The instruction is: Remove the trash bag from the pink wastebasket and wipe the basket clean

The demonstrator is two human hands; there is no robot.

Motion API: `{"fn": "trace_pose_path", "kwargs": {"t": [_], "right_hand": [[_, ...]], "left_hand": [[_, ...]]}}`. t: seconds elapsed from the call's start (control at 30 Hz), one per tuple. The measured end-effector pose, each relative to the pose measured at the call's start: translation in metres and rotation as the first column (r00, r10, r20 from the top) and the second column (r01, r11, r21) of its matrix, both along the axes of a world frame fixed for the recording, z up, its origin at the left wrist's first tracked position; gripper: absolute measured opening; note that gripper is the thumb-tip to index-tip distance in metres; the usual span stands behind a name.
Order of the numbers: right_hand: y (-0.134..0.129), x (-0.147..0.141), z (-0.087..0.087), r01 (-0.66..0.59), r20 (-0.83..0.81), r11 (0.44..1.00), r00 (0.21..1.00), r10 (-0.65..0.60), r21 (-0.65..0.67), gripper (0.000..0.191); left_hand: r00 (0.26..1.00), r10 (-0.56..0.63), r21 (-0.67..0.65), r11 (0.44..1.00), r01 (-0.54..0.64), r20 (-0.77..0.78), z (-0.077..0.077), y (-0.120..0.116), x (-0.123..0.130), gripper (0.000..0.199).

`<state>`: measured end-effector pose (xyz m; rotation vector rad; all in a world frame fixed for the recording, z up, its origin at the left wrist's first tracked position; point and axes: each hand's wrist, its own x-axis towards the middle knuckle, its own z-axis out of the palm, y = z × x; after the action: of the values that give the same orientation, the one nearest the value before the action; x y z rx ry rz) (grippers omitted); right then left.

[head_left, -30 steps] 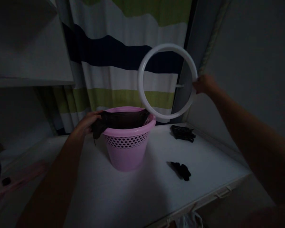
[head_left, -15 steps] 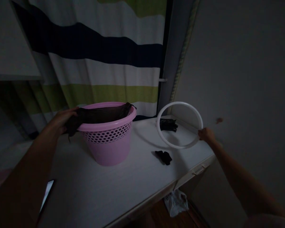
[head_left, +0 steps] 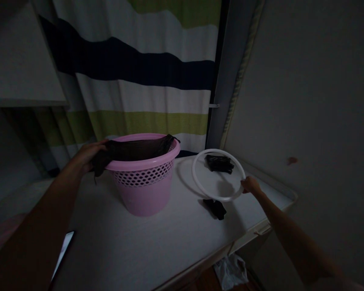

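Note:
A pink basket (head_left: 144,194) with a band of holes stands on the white desk (head_left: 118,250). A dark plastic bag (head_left: 136,149) lies across its opening and hangs over the left rim. My left hand (head_left: 89,155) is closed on the bag at that rim. Out to the right, my right hand (head_left: 250,185) grips a white ring (head_left: 200,186) by its right side, low over the desk and tilted. Through the ring a bundle of black bags (head_left: 220,163) shows. A crumpled black piece (head_left: 216,209) lies just in front of the ring.
A phone (head_left: 62,254) lies at the desk's left, beside my left forearm. Behind the desk hangs a striped curtain (head_left: 139,97), and a wall (head_left: 315,101) rises on the right. Below the desk's front edge is a pale plastic bag (head_left: 230,271) near the drawers.
My right hand has brought the white ring lower and a little left, and the ring is flatter. The view has shifted slightly. My left hand keeps its hold on the bag.

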<state>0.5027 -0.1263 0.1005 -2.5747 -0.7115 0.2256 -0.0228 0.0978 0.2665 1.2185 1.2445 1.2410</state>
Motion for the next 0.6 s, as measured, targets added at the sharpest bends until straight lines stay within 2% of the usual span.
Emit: {"fn": "trace_pose_path", "kwargs": {"t": [0.3,0.43,0.6], "right_hand": [[0.043,0.005,-0.006,-0.004,-0.024,0.999,1.0,0.003,-0.032,0.026],[0.047,0.01,-0.018,-0.008,-0.049,0.998,0.999,0.004,-0.07,0.026],[0.04,0.018,-0.03,0.012,-0.048,0.994,0.999,-0.017,-0.111,0.025]], "left_hand": [[0.998,-0.055,0.059,0.997,0.054,0.006,-0.005,0.004,-0.005,0.042],[0.994,-0.109,0.096,0.989,0.111,-0.026,-0.007,0.007,-0.007,0.039],[0.994,-0.09,0.096,0.991,0.095,-0.058,-0.007,0.011,-0.008,0.039]]}}
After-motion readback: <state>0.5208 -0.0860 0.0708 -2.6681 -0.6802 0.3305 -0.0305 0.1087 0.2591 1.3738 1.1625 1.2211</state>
